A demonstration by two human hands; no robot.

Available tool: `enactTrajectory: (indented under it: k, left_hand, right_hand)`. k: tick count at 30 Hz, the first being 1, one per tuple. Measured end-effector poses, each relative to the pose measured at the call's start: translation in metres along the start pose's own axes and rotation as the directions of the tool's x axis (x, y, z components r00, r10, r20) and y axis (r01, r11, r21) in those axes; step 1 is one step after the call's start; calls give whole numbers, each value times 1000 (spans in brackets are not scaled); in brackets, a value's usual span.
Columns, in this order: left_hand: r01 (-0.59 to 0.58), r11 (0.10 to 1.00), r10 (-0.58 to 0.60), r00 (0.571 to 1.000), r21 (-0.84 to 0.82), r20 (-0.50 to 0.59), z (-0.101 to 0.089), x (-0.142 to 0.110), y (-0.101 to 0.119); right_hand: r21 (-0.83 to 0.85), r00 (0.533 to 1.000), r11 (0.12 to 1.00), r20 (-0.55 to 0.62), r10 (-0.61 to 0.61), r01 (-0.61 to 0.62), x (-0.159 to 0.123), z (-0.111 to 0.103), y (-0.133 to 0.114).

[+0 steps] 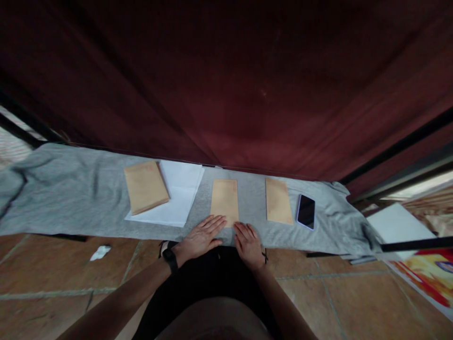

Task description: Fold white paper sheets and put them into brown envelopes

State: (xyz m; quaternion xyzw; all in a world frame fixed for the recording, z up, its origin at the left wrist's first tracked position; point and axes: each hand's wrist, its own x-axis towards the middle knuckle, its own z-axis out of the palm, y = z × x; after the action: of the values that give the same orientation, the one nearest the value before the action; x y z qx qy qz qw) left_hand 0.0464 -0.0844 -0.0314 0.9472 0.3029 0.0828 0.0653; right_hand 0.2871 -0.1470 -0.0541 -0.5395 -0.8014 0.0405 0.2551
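A tan paper envelope [225, 199] lies flat on the grey cloth in front of me. My left hand [202, 236] rests on its near left corner, fingers stretched out. At the near right corner, the fingertips of my right hand [248, 244] touch the envelope, and those fingers are also extended flat. To the right lies a second tan envelope [278, 200]. A stack of tan envelopes [146, 187] sits on the left, partly covering white paper sheets [180, 193].
A phone [306, 211] lies right of the second envelope. Grey cloth [71, 189] covers the narrow surface, and a dark red panel [226, 94] rises behind it. Crumpled white paper [100, 252] is on the tiled floor [300, 297]. Dark bars [399, 146] flank the right end.
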Motion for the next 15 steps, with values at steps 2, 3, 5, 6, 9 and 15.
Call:
enactTrajectory:
  k: [2, 3, 5, 6, 9, 15]
  left_hand:
    - [13, 1000, -13, 1000, 7, -19, 2, -6, -1]
    - [22, 1000, -22, 999, 12, -33, 3, -9, -2]
    - [45, 999, -43, 996, 24, -73, 6, -14, -3]
    - [57, 998, -54, 994, 31, -96, 8, -17, -3]
    - [81, 995, -69, 983, 65, -170, 14, -20, -4]
    - [43, 964, 53, 938, 264, -344, 30, -18, -15]
  right_hand:
    - [15, 1000, 1000, -9, 17, -17, -2, -1, 0]
    - [24, 999, 999, -16, 34, -34, -3, -2, 0]
    - [44, 994, 994, -45, 104, -102, -3, -2, 0]
    - [55, 986, 987, -63, 155, -152, -2, -2, -1]
    - [75, 946, 954, -123, 299, -291, 8, 0, -6]
    - [258, 803, 877, -358, 476, -405, 40, 26, -18]
